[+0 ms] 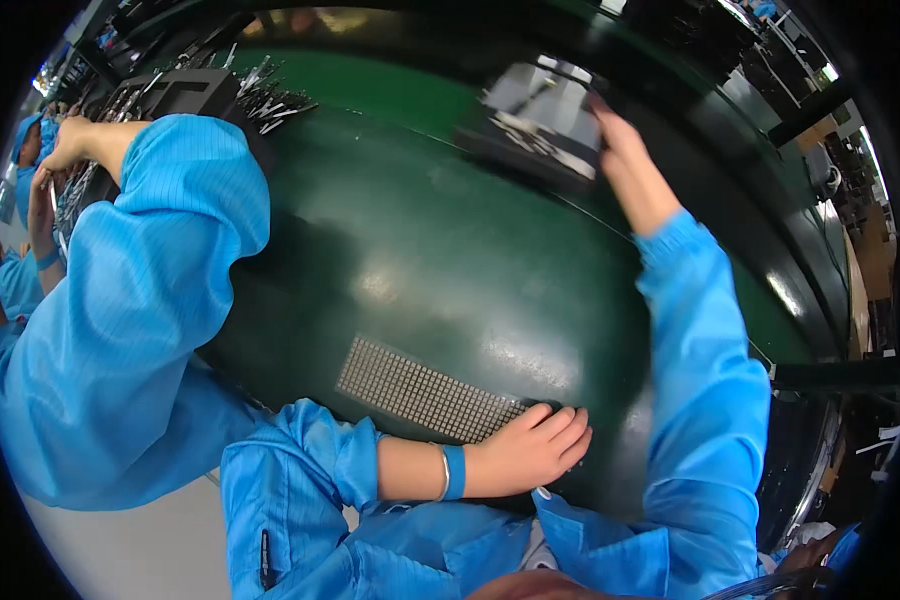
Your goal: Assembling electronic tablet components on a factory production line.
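- Work surface: one green tabletop (430,245), glossy, with patches of reflected light; a dark ledge (400,40) ran behind it.
- Gridded sheet (420,388): one, pale and narrow, made up of many small squares; it lay on the near part of the tabletop, its right end partly covered by the left hand (526,450).
- Left hand: rested palm down over that end, fingers slightly apart and pinching nothing visible; the wrist carried a blue band (454,472) and, just beside it, a metal bangle (441,472).
- Black tray (518,158): one, box-shaped, blurred, at the far side of the tabletop, with pale and grey contents (545,138) too smeared to identify. Whether it touched the surface could not be told.
- Right hand (625,145): gripped the tray's right edge; fingertips were hidden or blurred, so their spacing could not be told.
- Thin metal strips (265,100): a loose heap, far left, around a black holder (185,95).
- Co-worker's arm (175,235): one, blue-sleeved and bent, at left; its hand (68,142) was near the strips, finger state too small to tell.
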`<state>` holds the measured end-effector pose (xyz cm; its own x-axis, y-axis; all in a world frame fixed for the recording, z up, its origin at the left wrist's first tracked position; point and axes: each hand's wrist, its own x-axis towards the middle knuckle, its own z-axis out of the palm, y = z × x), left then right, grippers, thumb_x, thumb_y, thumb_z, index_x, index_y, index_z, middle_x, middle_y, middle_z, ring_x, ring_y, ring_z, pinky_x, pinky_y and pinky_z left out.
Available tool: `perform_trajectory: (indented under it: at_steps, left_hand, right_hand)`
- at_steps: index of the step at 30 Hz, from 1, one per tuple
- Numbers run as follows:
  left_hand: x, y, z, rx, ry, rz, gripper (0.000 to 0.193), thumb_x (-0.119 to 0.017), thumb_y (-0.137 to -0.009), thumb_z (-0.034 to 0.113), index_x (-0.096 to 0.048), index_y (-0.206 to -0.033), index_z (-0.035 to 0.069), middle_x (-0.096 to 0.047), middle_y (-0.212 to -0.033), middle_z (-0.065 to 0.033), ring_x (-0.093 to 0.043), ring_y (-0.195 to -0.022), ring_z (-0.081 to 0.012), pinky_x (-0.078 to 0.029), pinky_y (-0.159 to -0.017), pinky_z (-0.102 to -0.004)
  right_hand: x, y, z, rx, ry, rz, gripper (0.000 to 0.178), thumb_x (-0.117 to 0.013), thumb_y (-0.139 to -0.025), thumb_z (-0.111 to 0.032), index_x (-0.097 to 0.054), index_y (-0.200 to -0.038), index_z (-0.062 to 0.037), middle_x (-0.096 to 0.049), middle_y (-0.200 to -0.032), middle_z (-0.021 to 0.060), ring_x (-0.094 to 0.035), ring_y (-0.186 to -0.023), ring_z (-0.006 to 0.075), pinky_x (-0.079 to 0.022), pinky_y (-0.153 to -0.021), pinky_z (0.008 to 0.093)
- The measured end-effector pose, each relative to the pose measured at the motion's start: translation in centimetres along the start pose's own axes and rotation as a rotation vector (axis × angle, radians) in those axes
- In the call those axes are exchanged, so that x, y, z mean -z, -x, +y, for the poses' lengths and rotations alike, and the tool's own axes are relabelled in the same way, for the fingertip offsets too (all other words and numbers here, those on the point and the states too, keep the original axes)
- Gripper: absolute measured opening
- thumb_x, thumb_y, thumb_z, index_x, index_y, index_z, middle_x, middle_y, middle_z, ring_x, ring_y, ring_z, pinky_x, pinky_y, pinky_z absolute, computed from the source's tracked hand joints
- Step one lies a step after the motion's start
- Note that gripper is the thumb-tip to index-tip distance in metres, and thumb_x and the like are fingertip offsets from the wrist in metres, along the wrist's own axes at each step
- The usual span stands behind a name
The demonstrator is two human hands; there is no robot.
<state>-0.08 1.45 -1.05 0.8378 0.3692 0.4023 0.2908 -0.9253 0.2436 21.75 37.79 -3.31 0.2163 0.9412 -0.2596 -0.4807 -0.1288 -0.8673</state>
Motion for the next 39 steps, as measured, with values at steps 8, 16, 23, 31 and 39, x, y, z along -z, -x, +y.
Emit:
perform_trajectory:
  at_steps: [8,16,23,31,39]
  left_hand:
    - [-0.4,-0.9,0.8,-0.034,0.099,0.01,0.048,-0.068,-0.08,0.03,-0.061,-0.12,0.004,-0.059,-0.119,-0.0139,-0.056,-0.103,-0.0254,-0.044,-0.084,-0.0361]
    - [0.9,-1.1,2.1,0.028,0.047,-0.085,0.047,-0.074,-0.076,0.02,-0.063,-0.119,0.005,-0.057,-0.119,-0.0156,-0.055,-0.103,-0.0328,-0.043,-0.085,-0.0444]
    - [0.6,-1.9,3.9,-0.067,0.061,-0.103,0.042,-0.072,-0.078,0.017,-0.064,-0.117,0.004,-0.057,-0.121,-0.0158,-0.053,-0.107,-0.0346,-0.042,-0.09,-0.0451]
    - [0.5,-1.3,4.3,-0.047,0.048,-0.099,0.041,-0.071,-0.079,0.016,-0.063,-0.118,0.004,-0.057,-0.122,-0.0151,-0.053,-0.107,-0.0348,-0.042,-0.09,-0.0454]
    - [0.2,-1.2,4.0,-0.023,0.054,-0.088,0.042,-0.072,-0.078,0.016,-0.064,-0.117,0.005,-0.057,-0.122,-0.015,-0.053,-0.107,-0.0346,-0.043,-0.09,-0.0448]
  right_hand:
    - [0.0,8.0,-9.2,0.485,1.4,0.092,0.057,-0.073,-0.081,-0.043,-0.066,-0.118,0.0008,-0.071,-0.106,0.0178,-0.068,-0.095,0.0278,-0.053,-0.085,0.0357]
    - [12.7,49.0,-17.4,0.851,1.599,0.582,0.025,-0.074,-0.083,-0.019,-0.07,-0.1,-0.0022,-0.07,-0.091,0.0138,-0.07,-0.081,0.0271,-0.054,-0.072,0.0348]
    - [39.5,67.6,-24.3,-0.123,1.532,1.316,0.067,-0.062,-0.087,-0.063,-0.062,-0.077,0.0034,-0.054,-0.06,0.0064,-0.048,-0.051,0.015,-0.035,-0.045,0.0357]
    - [41.0,65.7,-23.4,-0.161,0.872,1.21,0.054,-0.065,-0.086,-0.062,-0.06,-0.091,-0.0084,-0.041,-0.063,-0.0058,-0.03,-0.043,0.0048,-0.019,-0.038,0.0233]
    - [39.6,66.8,-26.8,0.248,0.581,0.991,0.025,-0.07,-0.091,-0.031,-0.066,-0.095,-0.0073,-0.05,-0.063,-0.0083,-0.027,-0.04,0.0001,-0.016,-0.036,0.0203]
